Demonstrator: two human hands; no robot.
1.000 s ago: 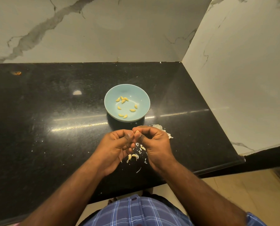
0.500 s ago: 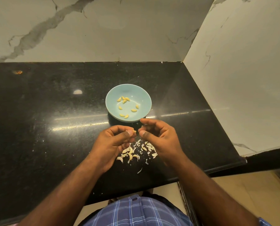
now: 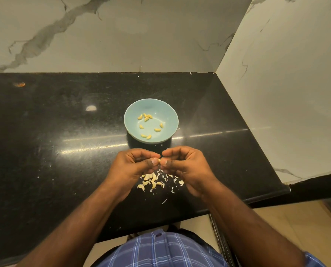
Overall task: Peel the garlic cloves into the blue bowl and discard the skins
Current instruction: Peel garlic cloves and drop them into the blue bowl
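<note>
Pile on counter (image 3: 45, 160): I see unpeeled cloves (image 3: 150, 181) and loose skins (image 3: 177, 182) lying nearest me, under my hands.
Grip: my left hand (image 3: 131, 166) and right hand (image 3: 187, 166) both pinch one garlic clove (image 3: 159, 160) between thumb and fingertip.
Handling: I judge it light, firm, slippery once bare; the skin is papery, best nipped at the tip.
Blue bowl (image 3: 168, 112): just beyond, holding nine or so peeled cloves (image 3: 146, 117).

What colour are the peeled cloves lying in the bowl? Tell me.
Yellow, against the pale blue bowl; the peeled cloves show clearly in the head view.
</note>
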